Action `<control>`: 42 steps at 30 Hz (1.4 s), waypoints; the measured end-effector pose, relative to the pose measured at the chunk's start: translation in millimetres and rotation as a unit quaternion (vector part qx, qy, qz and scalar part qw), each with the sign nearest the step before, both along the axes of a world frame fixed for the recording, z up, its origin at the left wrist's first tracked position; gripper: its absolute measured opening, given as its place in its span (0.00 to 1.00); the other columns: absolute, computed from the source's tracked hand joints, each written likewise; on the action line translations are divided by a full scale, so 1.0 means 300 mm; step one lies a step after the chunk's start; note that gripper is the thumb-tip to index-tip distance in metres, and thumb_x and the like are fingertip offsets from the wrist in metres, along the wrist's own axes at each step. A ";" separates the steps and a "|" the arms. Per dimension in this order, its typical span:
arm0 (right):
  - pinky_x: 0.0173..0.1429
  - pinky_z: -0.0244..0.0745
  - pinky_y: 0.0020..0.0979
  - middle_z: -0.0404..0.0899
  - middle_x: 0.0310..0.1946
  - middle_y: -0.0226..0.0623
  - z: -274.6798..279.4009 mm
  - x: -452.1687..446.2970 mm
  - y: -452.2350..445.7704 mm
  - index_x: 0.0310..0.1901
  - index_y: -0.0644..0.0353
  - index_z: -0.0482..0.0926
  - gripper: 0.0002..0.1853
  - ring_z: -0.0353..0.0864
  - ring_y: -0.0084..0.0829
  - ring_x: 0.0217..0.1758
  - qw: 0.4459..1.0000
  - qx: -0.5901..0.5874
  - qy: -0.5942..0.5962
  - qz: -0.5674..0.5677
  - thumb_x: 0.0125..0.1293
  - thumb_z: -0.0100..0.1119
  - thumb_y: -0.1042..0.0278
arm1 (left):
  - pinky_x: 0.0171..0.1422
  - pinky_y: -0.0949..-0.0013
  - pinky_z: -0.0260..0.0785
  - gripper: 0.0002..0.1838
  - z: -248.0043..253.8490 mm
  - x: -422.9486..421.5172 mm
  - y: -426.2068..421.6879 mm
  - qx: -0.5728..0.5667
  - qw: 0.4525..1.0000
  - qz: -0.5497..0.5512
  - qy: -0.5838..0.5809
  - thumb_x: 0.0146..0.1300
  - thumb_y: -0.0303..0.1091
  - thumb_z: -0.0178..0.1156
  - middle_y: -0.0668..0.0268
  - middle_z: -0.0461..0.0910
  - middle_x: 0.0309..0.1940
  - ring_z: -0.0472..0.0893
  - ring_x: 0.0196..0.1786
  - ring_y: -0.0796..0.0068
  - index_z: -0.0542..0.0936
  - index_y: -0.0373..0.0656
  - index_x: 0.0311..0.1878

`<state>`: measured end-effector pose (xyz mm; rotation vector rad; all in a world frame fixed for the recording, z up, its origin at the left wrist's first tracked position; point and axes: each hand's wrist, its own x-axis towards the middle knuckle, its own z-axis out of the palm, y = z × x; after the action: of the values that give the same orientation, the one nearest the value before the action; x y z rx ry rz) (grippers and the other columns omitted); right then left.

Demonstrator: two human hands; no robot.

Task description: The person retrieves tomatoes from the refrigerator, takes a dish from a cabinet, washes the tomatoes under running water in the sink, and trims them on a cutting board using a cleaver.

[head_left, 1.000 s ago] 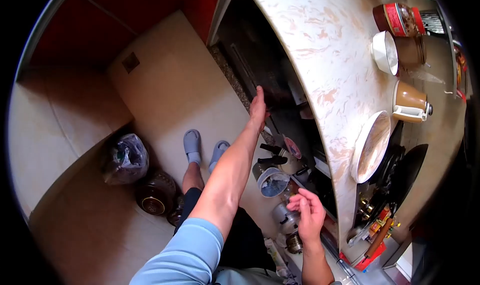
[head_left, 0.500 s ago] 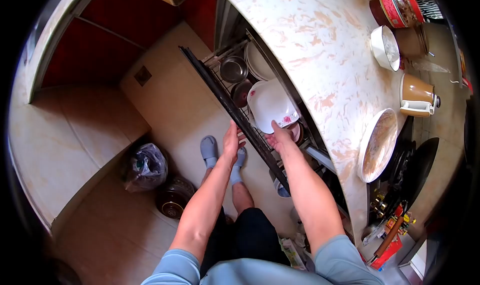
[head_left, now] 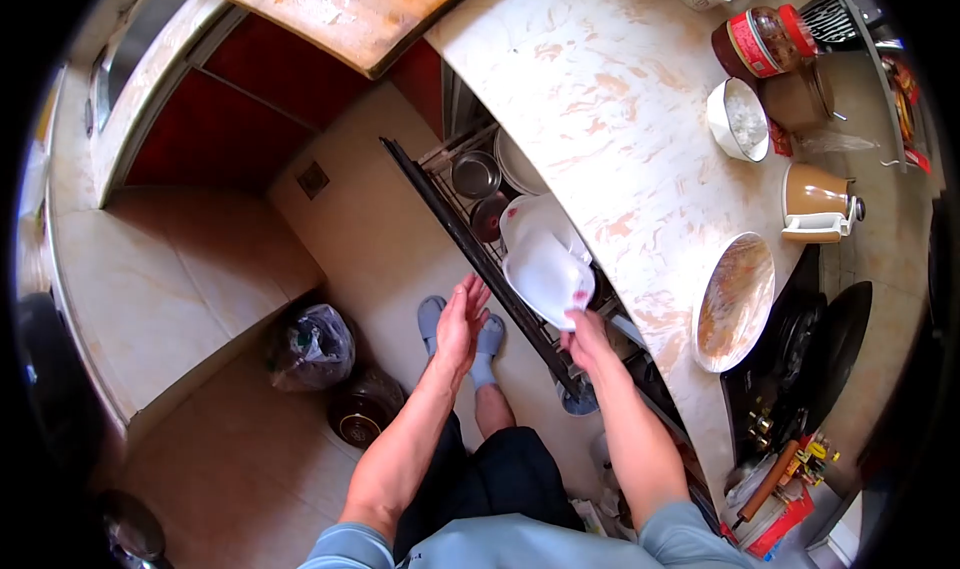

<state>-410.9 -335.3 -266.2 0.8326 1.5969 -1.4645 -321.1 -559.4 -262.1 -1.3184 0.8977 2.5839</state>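
We see the pale marbled desk spreading widest, and below its edge an open drawer with a dark front and a wire rack. On the desk we have a large white-rimmed dish, with a brown pitcher, a red-lidded jar and a white bowl farther along. Within the drawer, our floral white dish is tilted and overlaps another white dish; a metal bowl and a smaller dark bowl sit near them. Of our hands, the right hand grips the floral white dish at its near edge, beside a pink flower. Our left hand is open, just beside the drawer's front; whether it touches, we cannot tell.
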 end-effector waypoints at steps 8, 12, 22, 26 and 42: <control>0.52 0.77 0.33 0.82 0.44 0.38 0.482 0.336 0.225 0.56 0.69 0.76 0.17 0.81 0.31 0.48 0.997 -0.069 0.002 0.040 0.66 0.52 0.75 | 0.80 0.59 0.46 0.33 -0.021 -0.099 0.057 0.069 0.997 0.025 0.017 0.76 0.55 0.42 0.64 0.63 0.75 0.60 0.76 0.65 0.59 0.45 0.76; 0.53 0.76 0.29 0.84 0.45 0.38 0.674 0.354 0.118 0.51 0.71 0.80 0.16 0.81 0.24 0.48 0.969 -0.006 0.129 0.211 0.66 0.54 0.70 | 0.80 0.52 0.41 0.34 -0.040 -0.228 0.116 0.056 0.994 -0.043 0.082 0.76 0.56 0.42 0.64 0.55 0.79 0.52 0.80 0.67 0.55 0.51 0.79; 0.38 0.77 0.37 0.82 0.26 0.47 0.964 0.025 -0.456 0.42 0.69 0.80 0.15 0.85 0.37 0.32 0.852 0.013 0.275 0.446 0.65 0.52 0.65 | 0.48 0.60 0.79 0.18 -0.134 0.356 -0.253 0.048 0.984 0.169 0.026 0.68 0.39 0.60 0.59 0.85 0.39 0.84 0.40 0.64 0.81 0.42 0.56; 0.38 0.77 0.39 0.82 0.30 0.56 1.212 -0.067 -0.963 0.39 0.68 0.81 0.15 0.84 0.46 0.31 0.765 -0.058 0.393 0.506 0.65 0.49 0.63 | 0.48 0.60 0.79 0.15 0.221 0.381 -0.577 -0.151 0.939 0.306 0.042 0.67 0.36 0.60 0.59 0.85 0.38 0.84 0.40 0.63 0.82 0.41 0.54; 0.19 0.67 0.25 0.78 0.26 0.33 0.831 -0.760 -1.268 0.42 0.63 0.77 0.11 0.71 0.22 0.17 0.957 0.056 0.281 0.040 0.70 0.52 0.63 | 0.53 0.65 0.77 0.17 0.542 -0.346 -1.250 -0.416 0.892 -0.169 -0.057 0.63 0.40 0.60 0.57 0.87 0.40 0.86 0.45 0.66 0.84 0.41 0.50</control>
<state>-638.9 -715.7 -16.9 0.4147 2.1179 -1.6559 -425.0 -934.3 -99.7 -1.2579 2.1213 1.8581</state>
